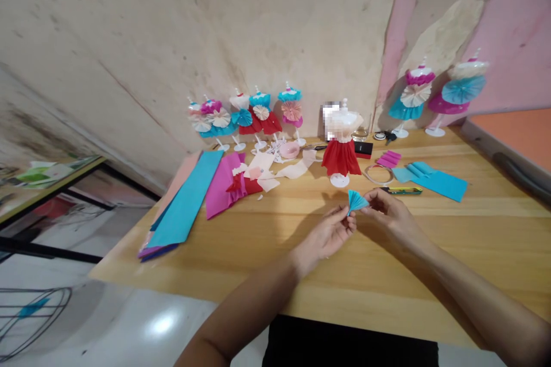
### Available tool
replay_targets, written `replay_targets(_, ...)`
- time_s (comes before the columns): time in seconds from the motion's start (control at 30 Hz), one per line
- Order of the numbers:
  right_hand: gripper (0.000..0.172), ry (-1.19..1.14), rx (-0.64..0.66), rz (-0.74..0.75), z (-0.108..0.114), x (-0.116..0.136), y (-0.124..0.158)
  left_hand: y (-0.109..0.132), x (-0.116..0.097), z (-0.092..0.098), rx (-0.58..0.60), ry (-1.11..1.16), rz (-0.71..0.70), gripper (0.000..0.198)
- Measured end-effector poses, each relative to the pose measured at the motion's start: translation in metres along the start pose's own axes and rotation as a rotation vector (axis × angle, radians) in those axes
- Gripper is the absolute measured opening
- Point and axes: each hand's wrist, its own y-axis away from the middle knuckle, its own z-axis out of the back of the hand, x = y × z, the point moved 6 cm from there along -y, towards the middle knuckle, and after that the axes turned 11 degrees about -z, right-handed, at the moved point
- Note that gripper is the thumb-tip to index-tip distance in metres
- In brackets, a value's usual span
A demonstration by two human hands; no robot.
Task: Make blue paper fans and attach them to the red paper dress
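Between both hands is a small blue pleated paper fan (356, 200), spread out above the table. My left hand (332, 230) pinches its gathered lower end between thumb and fingers. At the fan's right edge, my right hand (384, 210) has its fingertips closed on the paper. Just beyond the hands stands a small white dress form (340, 180) wearing a red skirt (341, 159) and a cream paper top (343, 126). A yellow-green utility knife (402, 190) lies right behind my right hand.
Blue crepe paper (443, 182) and a pleated magenta piece (388, 159) lie to the right. Coloured sheets (189, 200), magenta paper (224, 186) and cream scraps (297, 168) lie on the left. Several dressed forms (258, 112) line the wall, with two more (415, 94) at right.
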Motion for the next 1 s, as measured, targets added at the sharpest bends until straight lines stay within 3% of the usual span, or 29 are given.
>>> replay_targets(0.2, 0.012, 0.186, -0.039, 0.073, 0.002, 0.01, 0.004, -0.002, 0.001, 0.005, -0.059, 0.03, 0.03, 0.001)
replay_targets(0.53, 0.014, 0.314, -0.15, 0.199, 0.002, 0.017, 0.005, -0.006, -0.007, 0.011, -0.105, -0.057, -0.105, 0.009)
replay_targets(0.7, 0.02, 0.338, -0.17, 0.066, 0.001, 0.01, 0.004, -0.004, -0.017, 0.011, -0.092, -0.204, -0.301, 0.02)
replay_targets(0.83, 0.021, 0.173, -0.131, -0.029, 0.001, 0.004, 0.003, -0.004, -0.02, 0.008, -0.046, -0.257, -0.355, 0.024)
replay_targets(0.9, 0.022, 0.165, -0.151, 0.029, 0.002, 0.006, 0.004, -0.004, -0.019, 0.008, -0.063, -0.23, -0.324, 0.025)
replay_targets(1.0, 0.027, 0.339, -0.202, 0.17, 0.002, 0.013, 0.007, -0.005, -0.016, 0.011, -0.101, -0.164, -0.255, 0.021)
